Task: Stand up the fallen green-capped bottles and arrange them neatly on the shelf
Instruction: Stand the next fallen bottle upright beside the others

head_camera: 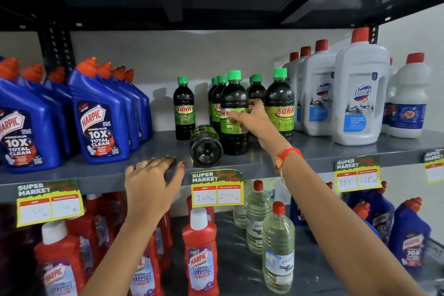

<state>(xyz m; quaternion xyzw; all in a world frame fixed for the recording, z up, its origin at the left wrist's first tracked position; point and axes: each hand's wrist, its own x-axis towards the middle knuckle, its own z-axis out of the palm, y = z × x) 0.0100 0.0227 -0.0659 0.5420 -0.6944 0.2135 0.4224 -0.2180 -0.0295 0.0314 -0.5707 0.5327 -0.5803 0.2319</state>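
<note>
Head view: we face a grey metal shelf (312,151). Largest on it, blue cleaner bottles (101,115) at left, white cleaner bottles (360,96) at right. Between them, the green-capped bottles: several upright at mid-shelf, one apart at left (183,108), a front one (234,113), a right one (280,103), others behind them. One fallen bottle (206,145) lies on its side near the shelf's front edge, base toward us, just beside the front upright one. Our right hand (254,120) reaches in with fingers on the front bottle's label; whether it grips or only touches we cannot tell. Our left hand (153,180) lies flat on the shelf's front edge, fingers spread, holding nothing, left of the fallen bottle. Price tag (217,188) hangs below it. Red thread band (286,156) on right wrist.
</note>
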